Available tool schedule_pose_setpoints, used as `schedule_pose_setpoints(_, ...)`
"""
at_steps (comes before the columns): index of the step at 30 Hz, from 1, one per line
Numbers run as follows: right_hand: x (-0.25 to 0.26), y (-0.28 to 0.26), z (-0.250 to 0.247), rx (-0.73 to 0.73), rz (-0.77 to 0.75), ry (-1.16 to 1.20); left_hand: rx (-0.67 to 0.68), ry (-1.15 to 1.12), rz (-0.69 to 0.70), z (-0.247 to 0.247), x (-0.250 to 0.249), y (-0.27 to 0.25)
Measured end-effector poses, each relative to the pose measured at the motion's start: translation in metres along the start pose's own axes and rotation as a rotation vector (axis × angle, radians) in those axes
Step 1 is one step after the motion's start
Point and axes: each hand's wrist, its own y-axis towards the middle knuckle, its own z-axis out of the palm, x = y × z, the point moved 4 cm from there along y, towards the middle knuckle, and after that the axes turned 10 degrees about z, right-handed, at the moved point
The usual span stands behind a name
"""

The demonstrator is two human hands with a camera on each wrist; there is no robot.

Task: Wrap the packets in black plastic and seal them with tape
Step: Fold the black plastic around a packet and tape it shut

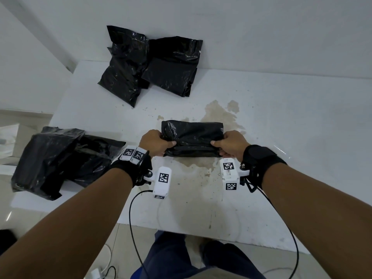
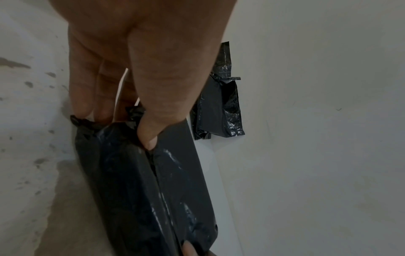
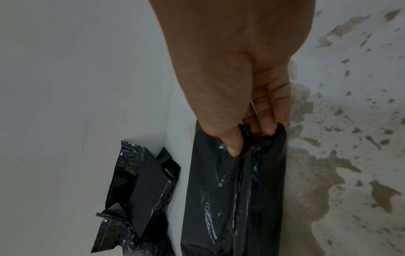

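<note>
A loose heap of black plastic bags (image 1: pixel 54 158) lies at the table's (image 1: pixel 281 117) near left edge, partly hanging off it. The left hand (image 1: pixel 155 142) pinches the left end of the black-wrapped packet (image 1: pixel 192 137) at near centre, thumb on top, fingers hidden beneath. The right hand (image 1: pixel 231 144) grips the right end likewise. What the wrap contains cannot be seen. Two wrapped black packets (image 1: pixel 151 65) lean against the far wall. A brown stain (image 1: pixel 217 115) spreads under the held packet.

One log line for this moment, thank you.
wrapping | left hand and right hand pinch ends of folded packet | tape unseen
</note>
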Motion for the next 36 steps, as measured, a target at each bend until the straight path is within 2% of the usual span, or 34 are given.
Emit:
schedule_pose_setpoints(11,0.000,0.000,0.004,-0.047,-0.009,-0.042,0.018,-0.034,-0.002,0.002,0.001,0.003)
schedule_pose_setpoints(27,-0.004,-0.005,0.000,-0.093,-0.002,-0.051,0.018,0.135,0.018,0.000,0.001,0.001)
schedule_pose_setpoints(32,-0.004,-0.011,-0.007,-0.116,-0.040,-0.059,-0.100,0.398,0.066,-0.011,-0.010,-0.012)
schedule_pose_setpoints(36,-0.008,-0.022,-0.017,-0.128,-0.046,-0.034,-0.208,0.497,0.182,-0.017,-0.034,-0.017)
